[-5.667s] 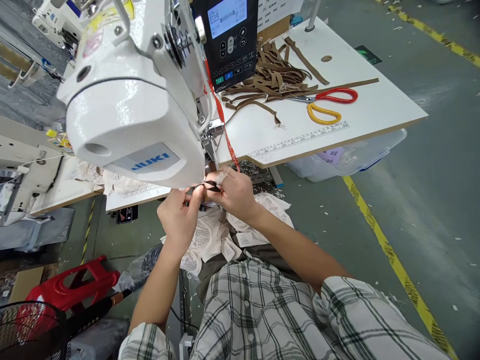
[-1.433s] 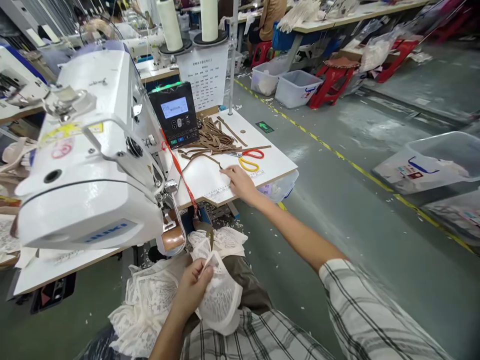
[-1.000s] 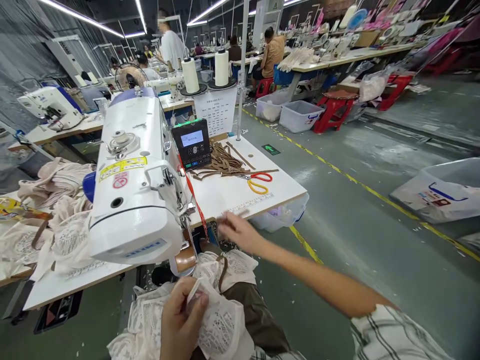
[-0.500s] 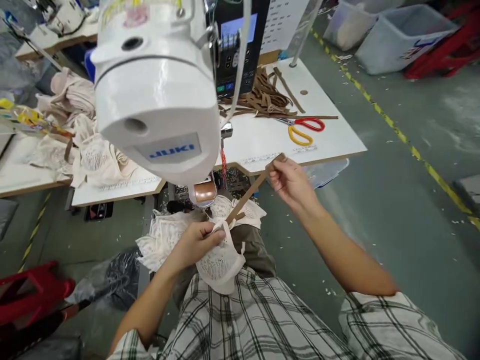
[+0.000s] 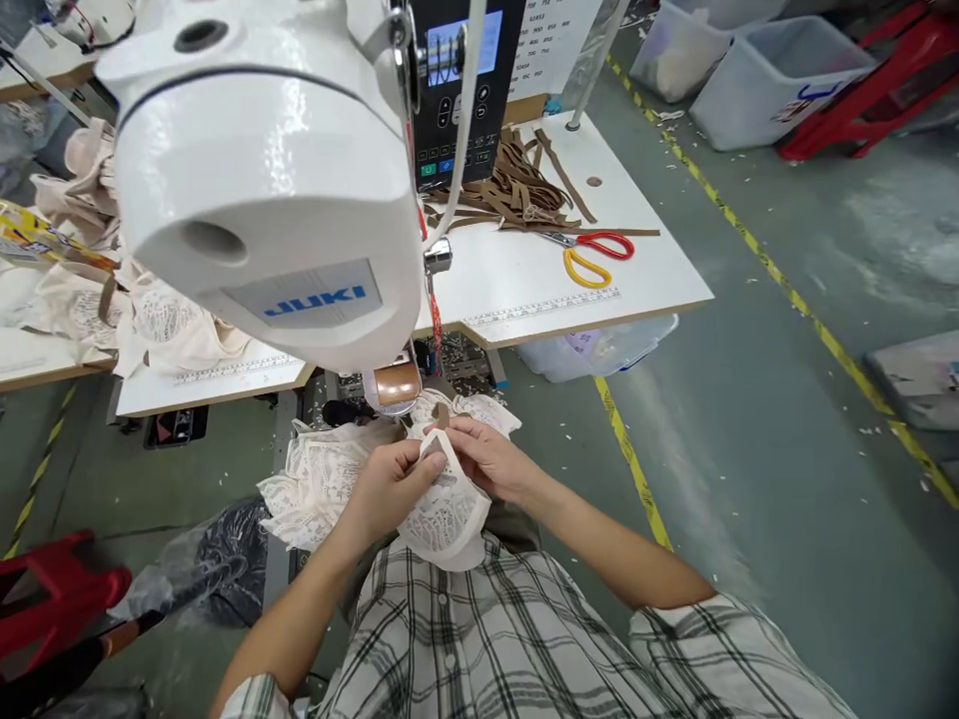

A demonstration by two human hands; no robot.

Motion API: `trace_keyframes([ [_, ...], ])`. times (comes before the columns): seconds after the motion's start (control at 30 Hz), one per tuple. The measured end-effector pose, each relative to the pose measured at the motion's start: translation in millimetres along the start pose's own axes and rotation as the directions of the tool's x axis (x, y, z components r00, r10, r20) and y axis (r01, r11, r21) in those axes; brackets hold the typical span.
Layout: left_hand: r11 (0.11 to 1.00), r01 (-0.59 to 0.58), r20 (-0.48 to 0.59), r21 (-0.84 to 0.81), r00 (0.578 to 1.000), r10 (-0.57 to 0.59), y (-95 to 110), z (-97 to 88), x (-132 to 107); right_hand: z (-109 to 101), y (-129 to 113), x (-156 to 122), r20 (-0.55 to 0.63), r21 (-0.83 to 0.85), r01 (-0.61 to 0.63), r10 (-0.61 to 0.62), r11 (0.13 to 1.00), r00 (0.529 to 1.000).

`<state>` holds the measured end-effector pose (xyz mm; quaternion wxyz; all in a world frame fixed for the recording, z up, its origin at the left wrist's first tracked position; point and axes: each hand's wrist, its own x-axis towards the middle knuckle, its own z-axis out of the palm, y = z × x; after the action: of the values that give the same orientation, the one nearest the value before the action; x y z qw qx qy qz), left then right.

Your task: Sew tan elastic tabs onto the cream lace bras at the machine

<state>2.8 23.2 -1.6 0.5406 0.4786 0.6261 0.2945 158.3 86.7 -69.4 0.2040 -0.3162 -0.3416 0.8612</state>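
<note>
- Your left hand (image 5: 391, 485) pinches the lace cup (image 5: 444, 521), which hangs below the grip; your right hand (image 5: 490, 459) meets its tip, its hold hidden;
- a brown strap (image 5: 442, 413) shows just above; whether joined, can't tell;
- loose straps (image 5: 525, 188) beyond seem unused.

A grey-green floor (image 5: 756, 429), strewn with pale scraps, carries yellow tape (image 5: 738, 232) with black marks — one line slants down the right, a shorter one shows below the white table (image 5: 490, 275). The table has a wooden edge and a round hole; a pole (image 5: 597, 70) rises from its far side. Beyond the tape stand two plastic bins (image 5: 749, 112) beside a red stool (image 5: 914, 45). Soft light reflects off the floor — palest at right.
</note>
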Motion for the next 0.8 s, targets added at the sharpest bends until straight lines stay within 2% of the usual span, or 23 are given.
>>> trace_keyframes([
  [0.1, 0.997, -0.014, -0.084, 0.076, 0.996, 0.02, -1, 2.2, -2, -6, -20, -2, -0.162, 0.037, 0.126, -0.118, 0.991, 0.98],
  [0.17, 0.989, -0.028, -0.159, 0.145, 0.986, 0.051, -3, 2.4, -3, -13, -35, -5, -0.201, -0.023, 0.208, -0.208, 0.978, 0.957],
  [0.27, 0.972, -0.043, -0.212, 0.23, 0.973, 0.093, -7, 3.7, -2, -12, -48, -13, -0.022, -0.207, 0.208, -0.217, 0.956, 0.976],
  [0.33, 0.967, -0.056, -0.219, 0.247, 0.969, 0.112, -10, 5.8, -2, -3, -51, -19, 0.092, -0.374, 0.25, -0.233, 0.893, 0.968],
  [0.43, 0.969, -0.092, -0.225, 0.23, 0.964, 0.144, -12, 8.2, -1, 10, -50, -21, 0.111, -0.568, 0.329, -0.326, 0.755, 0.939],
  [0.5, 0.964, -0.149, -0.216, 0.22, 0.956, 0.197, -12, 8.4, -2, 14, -48, -20, 0.091, -0.611, 0.356, -0.384, 0.708, 0.919],
  [0.57, 0.949, -0.245, -0.2, 0.201, 0.938, 0.284, -11, 8.6, -3, 15, -45, -17, 0.062, -0.553, 0.366, -0.401, 0.749, 0.914],
  [0.63, 0.922, -0.348, -0.211, 0.17, 0.901, 0.38, -12, 10.4, -3, 14, -43, -14, 0.007, -0.423, 0.327, -0.358, 0.845, 0.934],
  [0.7, 0.892, -0.416, -0.274, 0.179, 0.849, 0.451, -16, 14.2, -4, 15, -42, -10, -0.067, -0.295, 0.249, -0.28, 0.923, 0.958],
  [0.8, 0.843, -0.433, -0.405, 0.319, 0.742, 0.534, -25, 18.1, -3, 15, -50, -3, -0.09, -0.217, 0.165, -0.188, 0.962, 0.978],
])
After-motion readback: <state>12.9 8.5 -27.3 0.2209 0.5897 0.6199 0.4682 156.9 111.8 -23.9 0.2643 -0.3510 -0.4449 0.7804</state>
